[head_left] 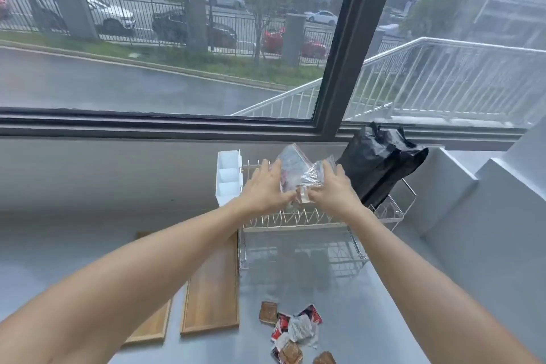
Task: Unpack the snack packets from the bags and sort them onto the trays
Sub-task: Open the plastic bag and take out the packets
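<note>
— Above the wire rack (295, 223), both arms reach out straight: left hand (267, 188) and right hand (331, 190), fingers closed on a clear bag (298, 171).

— Best to tip its mouth down and shake gently. Loose snack packets (295, 331) lie on the table (369, 304), wooden trays (212, 289) beside them.

Both bare arms stretch forward, forearms converging. The left hand (266, 186) and right hand (332, 190) meet side by side at arm's length, backs up, fingers curled closed around a shared load between them.
</note>
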